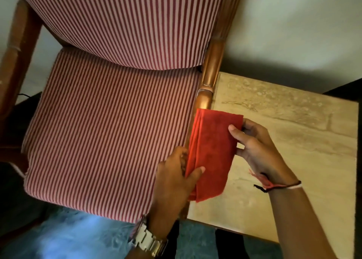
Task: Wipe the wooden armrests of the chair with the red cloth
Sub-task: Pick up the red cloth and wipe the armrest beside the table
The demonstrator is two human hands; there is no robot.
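A folded red cloth (210,152) is draped over the front part of the chair's right wooden armrest (209,70), covering that end. My left hand (174,178) grips the cloth's lower left edge, thumb on top. My right hand (256,149) pinches its right edge between thumb and fingers. The left wooden armrest (15,48) runs along the left side of the view, bare. The chair has a red-and-white striped seat (109,133) and backrest.
A beige stone-topped side table (293,131) stands right beside the right armrest. A pale wall is behind. Blue patterned floor (78,235) lies in front of the chair. A dark object sits at the far right edge.
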